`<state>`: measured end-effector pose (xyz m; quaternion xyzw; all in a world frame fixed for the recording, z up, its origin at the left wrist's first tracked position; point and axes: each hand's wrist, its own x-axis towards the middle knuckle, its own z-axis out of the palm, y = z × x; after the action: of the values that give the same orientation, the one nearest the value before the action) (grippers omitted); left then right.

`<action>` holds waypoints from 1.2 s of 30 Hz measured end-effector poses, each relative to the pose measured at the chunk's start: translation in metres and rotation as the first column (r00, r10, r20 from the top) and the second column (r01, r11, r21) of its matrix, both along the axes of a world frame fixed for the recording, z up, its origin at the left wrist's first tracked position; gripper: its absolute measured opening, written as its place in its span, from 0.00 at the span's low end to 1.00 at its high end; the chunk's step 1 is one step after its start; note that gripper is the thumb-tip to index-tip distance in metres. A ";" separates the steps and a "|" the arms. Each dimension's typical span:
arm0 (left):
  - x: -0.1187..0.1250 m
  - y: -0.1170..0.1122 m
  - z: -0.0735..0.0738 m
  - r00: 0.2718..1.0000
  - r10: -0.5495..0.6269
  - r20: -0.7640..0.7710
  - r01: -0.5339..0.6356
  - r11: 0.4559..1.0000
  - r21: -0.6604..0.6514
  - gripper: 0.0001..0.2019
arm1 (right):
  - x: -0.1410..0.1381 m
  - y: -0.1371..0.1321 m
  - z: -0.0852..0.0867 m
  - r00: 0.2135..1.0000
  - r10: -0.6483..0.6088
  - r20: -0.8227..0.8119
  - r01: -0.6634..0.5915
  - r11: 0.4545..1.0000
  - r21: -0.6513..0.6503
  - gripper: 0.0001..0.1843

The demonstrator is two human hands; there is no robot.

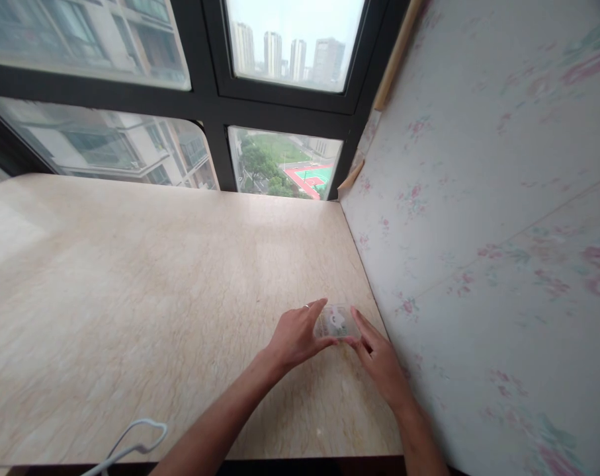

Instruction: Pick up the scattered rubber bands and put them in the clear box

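Between my two hands is a small, clear, flat rectangular case (337,321) with a white cartoon figure printed on it. My left hand (297,334) grips its left side, thumb along the near edge and fingers at the far edge; a ring shows on one finger. On the right side, my right hand (376,350) holds the case in the same way, thumb near and fingers far. The case is at or just above the marble-patterned sill; I cannot tell whether it touches. What is inside the case is too small to make out.
The cream stone sill (180,284) stretches left and back to dark-framed windows (284,109). Close by on the right rises a floral-papered wall (478,198). A white cable (135,446) loops over the front edge at lower left. Wallpaper peels at the window corner (352,177).
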<state>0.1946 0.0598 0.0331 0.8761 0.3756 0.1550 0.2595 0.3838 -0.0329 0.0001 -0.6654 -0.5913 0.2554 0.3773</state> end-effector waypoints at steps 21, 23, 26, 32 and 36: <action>-0.001 0.004 -0.014 0.999 -0.015 0.032 0.017 0.997 -0.069 0.32 | 0.003 0.005 -0.009 0.998 0.049 0.035 -0.048 0.998 -0.041 0.28; -0.001 0.004 -0.015 0.999 -0.008 0.034 0.011 0.997 -0.078 0.32 | 0.003 0.005 -0.009 0.998 0.048 0.040 -0.046 0.998 -0.044 0.28; -0.001 0.004 -0.015 0.999 -0.014 0.041 0.017 0.997 -0.078 0.31 | 0.003 0.005 -0.009 0.998 0.043 0.042 -0.041 0.998 -0.058 0.28; -0.001 0.006 -0.011 0.999 -0.042 0.032 0.046 0.992 -0.118 0.28 | 0.003 0.005 -0.008 0.999 0.043 0.020 -0.041 0.992 -0.118 0.28; -0.001 0.008 -0.009 0.999 -0.031 0.035 0.035 0.989 -0.142 0.27 | 0.003 0.004 -0.009 1.000 0.021 0.007 -0.020 0.987 -0.157 0.29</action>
<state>0.1936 0.0673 0.0238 0.8587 0.3669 0.1379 0.3302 0.3870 -0.0285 -0.0091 -0.6882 -0.5777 0.3021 0.3184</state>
